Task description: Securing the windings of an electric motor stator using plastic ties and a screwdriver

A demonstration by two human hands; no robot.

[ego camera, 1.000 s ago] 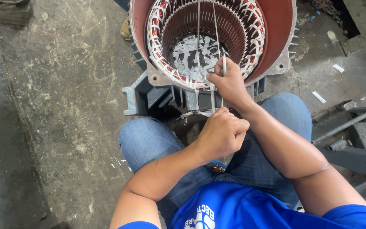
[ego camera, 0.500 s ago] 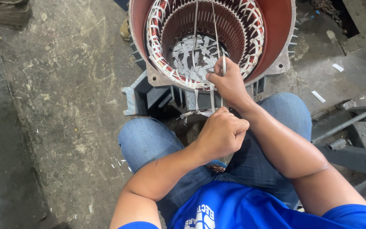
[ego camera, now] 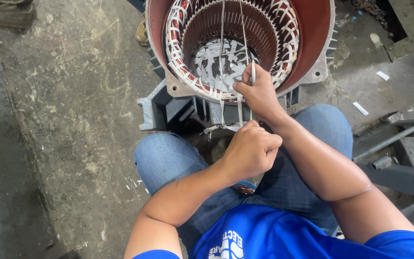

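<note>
- Biggest thing in view: the concrete floor point(ego camera: 73, 110), stained and dusty, with scraps of white paper scattered on it.
- On it sits the motor stator housing point(ego camera: 319, 29), red-brown inside and tipped so that its open mouth faces the seated person, which puts the winding ring within arm's reach.
- Inside the mouth runs the ring of copper windings point(ego camera: 180, 72), laced in white and red, with white insulating strips littering the bore behind it.
- The person's knees, in blue jeans point(ego camera: 168, 158), bracket the housing's grey foot, so the body sits square to the work.
- Right hand point(ego camera: 259, 93) is up at the lower rim of the windings, grip closed on a thin metal tool point(ego camera: 252, 72) that stands nearly upright against the coil ends.
- Left hand point(ego camera: 250, 151) is lower, nearer the lap, grip fisted tight around the white lacing cords point(ego camera: 222, 43); these run taut from the fist up across the bore, evidently held under tension.
</note>
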